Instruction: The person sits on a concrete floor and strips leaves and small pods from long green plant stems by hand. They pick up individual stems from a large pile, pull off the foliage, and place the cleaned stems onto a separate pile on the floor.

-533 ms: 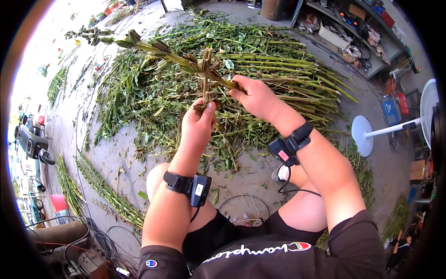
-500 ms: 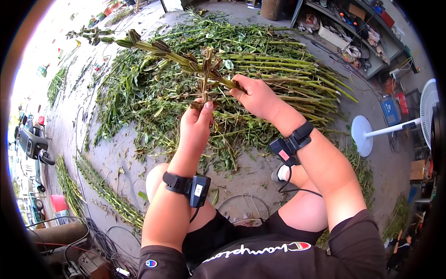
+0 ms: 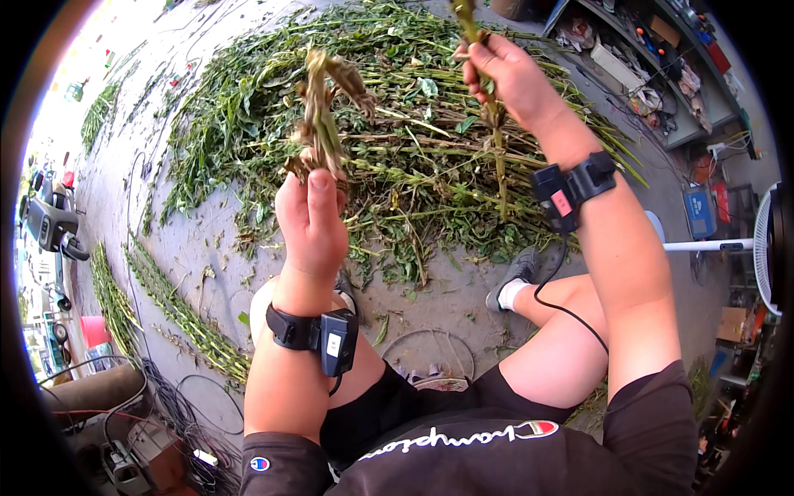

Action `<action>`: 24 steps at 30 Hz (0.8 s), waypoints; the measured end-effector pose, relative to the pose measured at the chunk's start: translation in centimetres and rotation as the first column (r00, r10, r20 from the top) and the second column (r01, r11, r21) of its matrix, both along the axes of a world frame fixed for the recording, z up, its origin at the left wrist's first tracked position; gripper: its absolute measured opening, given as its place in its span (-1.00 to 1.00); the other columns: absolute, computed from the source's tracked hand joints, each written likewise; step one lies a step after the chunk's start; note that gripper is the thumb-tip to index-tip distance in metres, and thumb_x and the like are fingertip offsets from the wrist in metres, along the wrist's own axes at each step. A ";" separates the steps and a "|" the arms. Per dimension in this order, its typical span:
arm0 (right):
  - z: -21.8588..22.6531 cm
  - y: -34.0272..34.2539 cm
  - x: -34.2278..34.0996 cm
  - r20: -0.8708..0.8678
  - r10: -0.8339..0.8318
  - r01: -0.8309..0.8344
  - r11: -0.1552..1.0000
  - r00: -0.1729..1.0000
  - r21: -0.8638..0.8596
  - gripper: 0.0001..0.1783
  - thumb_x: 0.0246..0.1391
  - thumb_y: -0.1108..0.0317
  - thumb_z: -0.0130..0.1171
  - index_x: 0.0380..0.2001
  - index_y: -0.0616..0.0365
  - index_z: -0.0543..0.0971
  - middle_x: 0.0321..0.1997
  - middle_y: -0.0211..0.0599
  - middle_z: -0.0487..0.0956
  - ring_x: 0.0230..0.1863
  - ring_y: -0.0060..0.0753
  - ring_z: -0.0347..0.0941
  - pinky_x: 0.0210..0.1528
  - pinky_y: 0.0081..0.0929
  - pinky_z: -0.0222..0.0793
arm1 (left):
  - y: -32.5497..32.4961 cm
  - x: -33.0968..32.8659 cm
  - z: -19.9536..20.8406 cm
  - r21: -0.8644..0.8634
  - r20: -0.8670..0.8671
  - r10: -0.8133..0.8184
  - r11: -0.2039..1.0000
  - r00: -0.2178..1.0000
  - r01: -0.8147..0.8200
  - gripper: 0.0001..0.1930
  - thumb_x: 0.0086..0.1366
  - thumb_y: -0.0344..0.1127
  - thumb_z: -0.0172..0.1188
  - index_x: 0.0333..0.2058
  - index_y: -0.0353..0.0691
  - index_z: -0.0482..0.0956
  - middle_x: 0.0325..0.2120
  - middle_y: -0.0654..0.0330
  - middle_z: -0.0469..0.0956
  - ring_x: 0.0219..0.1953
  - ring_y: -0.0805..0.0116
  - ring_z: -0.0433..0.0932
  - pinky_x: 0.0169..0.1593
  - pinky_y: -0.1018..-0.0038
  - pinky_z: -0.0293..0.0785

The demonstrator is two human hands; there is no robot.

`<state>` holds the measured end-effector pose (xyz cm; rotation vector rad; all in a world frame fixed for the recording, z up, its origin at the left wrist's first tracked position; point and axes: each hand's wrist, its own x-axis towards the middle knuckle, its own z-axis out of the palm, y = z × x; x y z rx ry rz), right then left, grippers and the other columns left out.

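Observation:
My left hand [image 3: 313, 219] is closed around a small withered stalk piece [image 3: 318, 99], pale green and brown, with a dry leaf drooping to its right. Farther right and higher, my right hand [image 3: 521, 87] grips a long green stalk [image 3: 499, 169] that looks like sesame. Its upper end runs out of the picture at the top, and its lower end hangs over the pile. Both hands are apart from each other, above a broad heap of cut green stalks [image 3: 397, 153] on the floor. Black straps with small boxes sit on both forearms.
Two narrow stalk bundles [image 3: 186, 314] lie at the left, near tangled cables [image 3: 169, 422] and a pink bucket [image 3: 95, 331]. A shelf with clutter [image 3: 653, 74] stands at the far right, and a white fan [image 3: 767, 248] at the right edge. My feet rest at the heap's near side.
My hands have moved apart. The right hand went up and right with the long stalk, which has swung more upright; the left shifted slightly left, keeping the withered piece.

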<state>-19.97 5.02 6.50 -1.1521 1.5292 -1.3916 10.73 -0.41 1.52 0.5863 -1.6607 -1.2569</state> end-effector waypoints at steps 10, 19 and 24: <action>3.1 0.9 -3.4 0.194 -0.183 0.221 0.955 0.964 -0.196 -0.72 0.41 0.14 -0.06 -0.15 0.13 0.46 -0.39 -0.37 0.48 -0.38 -0.48 0.36 -0.37 -0.48 0.32 | -2.7 -0.3 -2.6 -0.139 0.911 0.134 0.990 0.391 -0.016 -0.32 0.28 0.01 0.20 0.22 -0.34 0.30 0.11 -0.24 0.41 0.15 -0.14 0.42 0.21 0.16 0.37; 3.3 4.4 -1.3 0.349 -0.230 0.323 0.917 0.909 -0.236 -0.74 0.43 0.21 -0.11 -0.11 0.19 0.42 -0.41 -0.29 0.46 -0.40 -0.40 0.35 -0.36 -0.42 0.32 | 0.5 -5.6 -4.7 -0.123 0.822 -0.131 0.910 0.554 0.397 -0.47 0.27 -0.25 0.16 0.19 -0.31 0.37 0.13 -0.13 0.45 0.18 -0.07 0.42 0.25 0.20 0.36; 1.3 8.4 0.2 0.429 -0.117 0.276 0.903 0.896 -0.330 -0.71 0.42 0.17 -0.12 -0.09 0.18 0.42 -0.39 -0.26 0.47 -0.39 -0.39 0.35 -0.33 -0.41 0.30 | 3.7 -10.9 -7.8 -0.091 0.712 -0.319 0.841 0.625 0.533 -0.51 0.27 -0.39 0.07 0.19 -0.31 0.36 0.13 -0.11 0.45 0.17 -0.09 0.43 0.23 0.19 0.38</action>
